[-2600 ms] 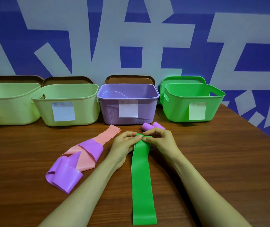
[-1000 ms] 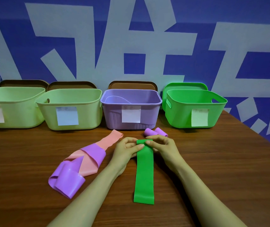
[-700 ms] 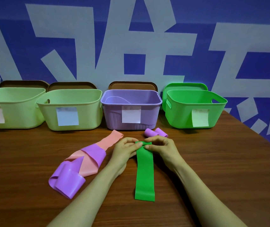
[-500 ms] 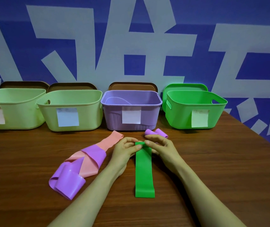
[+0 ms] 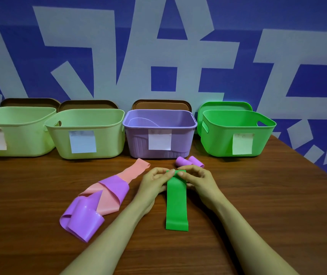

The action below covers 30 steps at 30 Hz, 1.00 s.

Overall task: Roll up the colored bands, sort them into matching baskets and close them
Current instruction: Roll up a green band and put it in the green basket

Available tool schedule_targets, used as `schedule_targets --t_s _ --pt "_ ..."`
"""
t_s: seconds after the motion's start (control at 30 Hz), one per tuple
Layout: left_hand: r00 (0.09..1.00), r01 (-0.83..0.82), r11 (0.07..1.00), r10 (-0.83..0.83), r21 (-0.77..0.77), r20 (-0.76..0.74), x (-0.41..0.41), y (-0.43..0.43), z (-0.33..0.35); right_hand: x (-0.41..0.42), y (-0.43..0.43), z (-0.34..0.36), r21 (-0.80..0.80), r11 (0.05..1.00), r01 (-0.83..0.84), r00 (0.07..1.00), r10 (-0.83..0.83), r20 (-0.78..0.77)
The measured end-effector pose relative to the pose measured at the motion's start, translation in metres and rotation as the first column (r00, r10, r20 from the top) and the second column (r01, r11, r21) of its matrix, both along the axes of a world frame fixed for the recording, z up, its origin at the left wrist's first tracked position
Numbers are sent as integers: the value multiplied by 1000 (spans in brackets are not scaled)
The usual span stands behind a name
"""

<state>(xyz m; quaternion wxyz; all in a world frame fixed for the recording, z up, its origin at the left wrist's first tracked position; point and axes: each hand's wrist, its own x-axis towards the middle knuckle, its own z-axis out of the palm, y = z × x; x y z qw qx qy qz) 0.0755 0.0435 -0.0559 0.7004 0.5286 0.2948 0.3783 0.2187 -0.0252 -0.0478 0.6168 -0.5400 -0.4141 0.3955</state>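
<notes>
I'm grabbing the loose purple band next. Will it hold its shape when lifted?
Probably floppy: the loose purple band lies in soft folds over the pink band. Likely light, being thin. Lifting may drag the pink one, since they overlap.

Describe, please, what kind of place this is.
Probably a staged sorting station indoors, not a home: a wooden table set against a wall painted with large blue shapes, and a purple basket among four note-labelled baskets in a tidy row.
</notes>
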Motion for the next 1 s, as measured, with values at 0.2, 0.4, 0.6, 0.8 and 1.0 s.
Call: schedule_targets --t_s 0.2,0.4,0.6,0.8,1.0 --pt "999 -9 1000 10 19 -45 -3 4 -3 1 0 0 -11 1000 -23 999 23 32" --pt "1000 -18 998 18 62 -7 -3 6 -5 2 1 -3 -32 998 -47 998 48 49" --pt "999 -32 996 31 82 11 -3 5 -3 -2 1 -2 -95 993 -73 997 73 -4" --pt "1000 -21 1000 22 -19 11 -2 5 -3 -1 3 -2 -47 998 -31 998 29 -54" --pt "1000 -3 999 4 -44 26 1 4 -2 1 1 -1 -36 999 -31 997 28 -69"
